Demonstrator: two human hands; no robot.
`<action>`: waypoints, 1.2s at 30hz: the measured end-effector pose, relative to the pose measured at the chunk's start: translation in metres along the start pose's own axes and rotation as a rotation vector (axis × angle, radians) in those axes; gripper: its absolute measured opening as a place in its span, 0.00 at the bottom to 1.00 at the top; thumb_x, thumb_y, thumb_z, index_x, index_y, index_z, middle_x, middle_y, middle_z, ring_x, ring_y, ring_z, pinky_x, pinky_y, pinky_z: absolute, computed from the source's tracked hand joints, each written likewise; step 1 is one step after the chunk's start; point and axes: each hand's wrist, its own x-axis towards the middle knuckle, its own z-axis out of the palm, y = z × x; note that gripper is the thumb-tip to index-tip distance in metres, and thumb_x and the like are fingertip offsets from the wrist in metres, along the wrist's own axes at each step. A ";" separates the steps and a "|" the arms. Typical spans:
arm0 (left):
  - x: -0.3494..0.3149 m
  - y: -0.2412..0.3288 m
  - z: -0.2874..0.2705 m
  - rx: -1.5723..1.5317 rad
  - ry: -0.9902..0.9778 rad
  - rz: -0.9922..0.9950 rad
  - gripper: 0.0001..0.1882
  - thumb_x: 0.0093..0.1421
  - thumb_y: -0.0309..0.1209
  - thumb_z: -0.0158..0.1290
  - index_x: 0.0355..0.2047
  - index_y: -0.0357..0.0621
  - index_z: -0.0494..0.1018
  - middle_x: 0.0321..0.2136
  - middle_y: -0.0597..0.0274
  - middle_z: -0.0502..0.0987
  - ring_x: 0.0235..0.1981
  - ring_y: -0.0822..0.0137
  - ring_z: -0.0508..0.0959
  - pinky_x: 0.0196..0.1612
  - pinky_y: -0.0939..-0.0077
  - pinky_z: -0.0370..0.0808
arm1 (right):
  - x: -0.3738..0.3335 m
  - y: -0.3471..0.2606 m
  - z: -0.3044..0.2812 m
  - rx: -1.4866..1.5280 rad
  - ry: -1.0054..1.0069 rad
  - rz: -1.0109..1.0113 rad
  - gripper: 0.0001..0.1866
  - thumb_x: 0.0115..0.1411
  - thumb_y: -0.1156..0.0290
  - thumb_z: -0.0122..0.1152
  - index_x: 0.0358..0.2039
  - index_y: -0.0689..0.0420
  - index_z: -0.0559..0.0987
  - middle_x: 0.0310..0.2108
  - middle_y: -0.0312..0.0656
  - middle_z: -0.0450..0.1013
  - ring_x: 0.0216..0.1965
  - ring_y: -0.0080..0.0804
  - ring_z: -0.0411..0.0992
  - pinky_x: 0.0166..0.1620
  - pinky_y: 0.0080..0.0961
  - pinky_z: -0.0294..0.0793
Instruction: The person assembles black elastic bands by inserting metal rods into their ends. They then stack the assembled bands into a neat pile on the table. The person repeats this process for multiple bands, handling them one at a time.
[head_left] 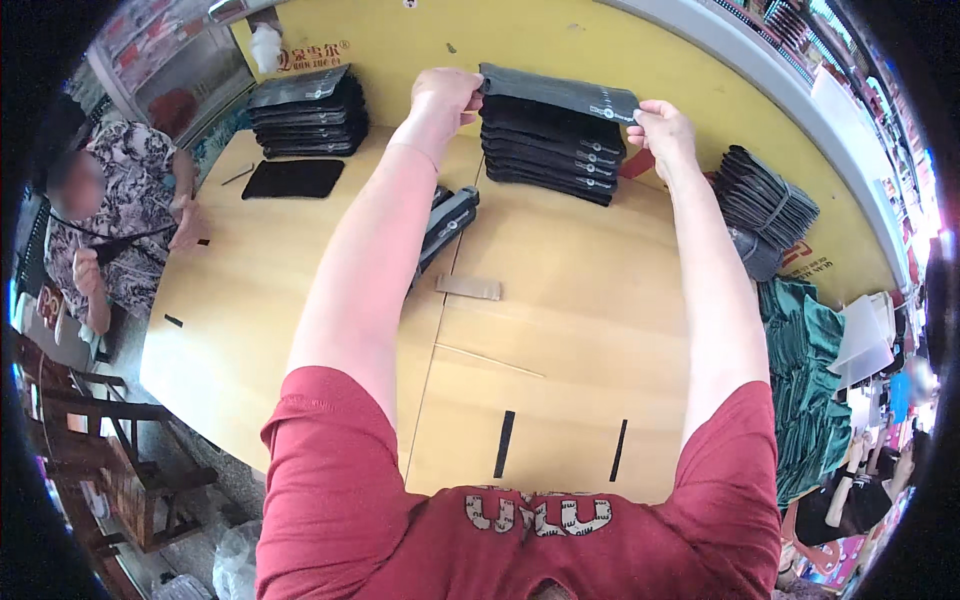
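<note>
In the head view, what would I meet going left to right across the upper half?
Co-worker in patterned top → flat black piece → wearer's left hand → dark sheet held between the hands → wearer's right hand → strapped dark bundle.

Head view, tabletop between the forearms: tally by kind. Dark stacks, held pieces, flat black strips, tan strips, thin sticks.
Dark stack: 1
Held grey piece, between left hand and right hand: 1
Flat black strips: 2
Tan strip: 1
Thin stick: 1
Total: 6
</note>
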 end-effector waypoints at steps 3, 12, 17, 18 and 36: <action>0.024 -0.013 0.003 0.248 -0.010 0.022 0.06 0.52 0.30 0.49 0.24 0.41 0.72 0.24 0.65 0.74 0.21 0.74 0.74 0.21 0.80 0.72 | 0.005 0.011 0.007 -0.047 0.002 0.025 0.13 0.52 0.78 0.50 0.39 0.68 0.68 0.29 0.47 0.70 0.23 0.28 0.72 0.23 0.19 0.73; 0.025 -0.040 0.011 -0.105 -0.002 -0.072 0.11 0.52 0.28 0.49 0.38 0.43 0.69 0.28 0.63 0.73 0.22 0.71 0.72 0.25 0.76 0.74 | 0.002 0.032 0.011 -0.235 -0.024 0.078 0.15 0.52 0.74 0.50 0.40 0.64 0.69 0.31 0.47 0.71 0.24 0.30 0.72 0.24 0.25 0.72; 0.014 -0.030 0.015 0.078 0.014 0.066 0.15 0.52 0.28 0.48 0.42 0.46 0.70 0.30 0.64 0.73 0.24 0.72 0.73 0.25 0.77 0.74 | -0.005 0.025 0.017 -1.023 0.066 -0.557 0.17 0.55 0.66 0.45 0.45 0.57 0.68 0.45 0.50 0.65 0.44 0.42 0.65 0.43 0.37 0.66; 0.012 -0.028 0.015 0.141 0.002 0.073 0.15 0.52 0.28 0.47 0.42 0.47 0.70 0.31 0.64 0.74 0.25 0.72 0.73 0.25 0.77 0.74 | -0.005 0.024 0.026 -1.036 -0.012 -0.667 0.17 0.55 0.65 0.45 0.45 0.56 0.68 0.47 0.50 0.63 0.47 0.44 0.62 0.47 0.37 0.63; -0.231 -0.091 -0.193 1.074 0.106 0.338 0.21 0.52 0.41 0.50 0.41 0.40 0.68 0.38 0.52 0.72 0.41 0.58 0.71 0.44 0.68 0.66 | -0.227 0.022 0.017 -0.233 -0.667 -0.286 0.10 0.51 0.72 0.51 0.34 0.61 0.74 0.31 0.44 0.71 0.31 0.31 0.70 0.35 0.22 0.68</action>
